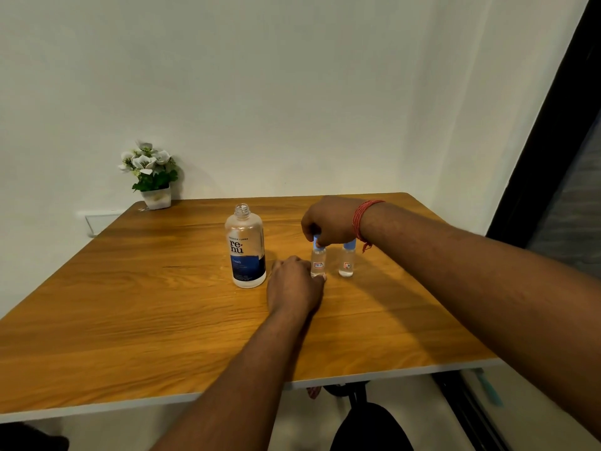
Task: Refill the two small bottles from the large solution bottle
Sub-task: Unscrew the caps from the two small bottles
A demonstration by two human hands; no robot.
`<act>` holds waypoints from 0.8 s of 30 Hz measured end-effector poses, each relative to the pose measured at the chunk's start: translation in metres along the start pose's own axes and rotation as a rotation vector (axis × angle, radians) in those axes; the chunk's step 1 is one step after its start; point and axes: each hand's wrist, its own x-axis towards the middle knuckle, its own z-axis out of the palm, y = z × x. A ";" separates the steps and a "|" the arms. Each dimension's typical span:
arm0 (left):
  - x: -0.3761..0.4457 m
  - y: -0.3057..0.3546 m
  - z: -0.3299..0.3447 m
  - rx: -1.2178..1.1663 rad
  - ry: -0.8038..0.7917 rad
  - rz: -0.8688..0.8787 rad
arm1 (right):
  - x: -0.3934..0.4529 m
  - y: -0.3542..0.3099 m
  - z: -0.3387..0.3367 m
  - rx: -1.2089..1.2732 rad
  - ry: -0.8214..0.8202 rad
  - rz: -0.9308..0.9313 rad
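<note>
From the head view, the person's right hand (pixel 328 222) comes down over the left small bottle (pixel 318 262), its fingertips pinched on that bottle's blue cap (pixel 316 241), while the left hand (pixel 294 283) rests on the table (pixel 130 304) against the bottle's base, fingers curled toward it; whether that grip actually closes round the bottle cannot be told, since the fingers are hidden behind the hand. The step in hand looks like working the cap, on or off; which way is not visible. To do it well, the person should hold the base firm with the left hand so the light bottle does not spin or tip, turn the cap squarely without leaning, and keep the elbow clear of the second small bottle (pixel 346 263), which stands just right of the first and would topple easily.

The large bottle (pixel 245 249) stands upright left of the small pair, well apart from the wall-side plant (pixel 151 174). Its neck is open, no cap on it, and none can be seen on the table. It is clear plastic with a blue and white label, and mostly clear inside; its level is hard to read. Both small bottles are clear, blue-capped, upright, with a small red-marked label, and seem to hold clear liquid
</note>
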 end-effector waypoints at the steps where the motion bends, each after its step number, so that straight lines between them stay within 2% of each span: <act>1: 0.000 0.000 0.000 0.000 -0.001 -0.001 | 0.000 0.000 -0.001 0.006 -0.005 -0.004; 4: 0.000 0.000 0.000 0.001 0.001 -0.007 | -0.001 0.005 -0.004 0.064 0.027 0.001; 8: 0.000 0.000 0.000 -0.019 0.011 0.000 | -0.009 0.018 -0.013 0.217 0.175 0.033; 13: 0.000 -0.002 0.001 -0.027 0.017 0.013 | -0.041 0.049 -0.017 0.474 0.526 0.119; 17: -0.001 -0.001 0.003 -0.026 0.031 0.014 | -0.080 0.082 0.007 0.654 0.791 0.324; 21: 0.000 -0.003 0.003 -0.028 0.038 0.029 | -0.121 0.112 0.058 0.696 0.824 0.533; 24: 0.000 -0.004 0.004 -0.032 0.037 0.037 | -0.141 0.130 0.100 0.646 0.728 0.644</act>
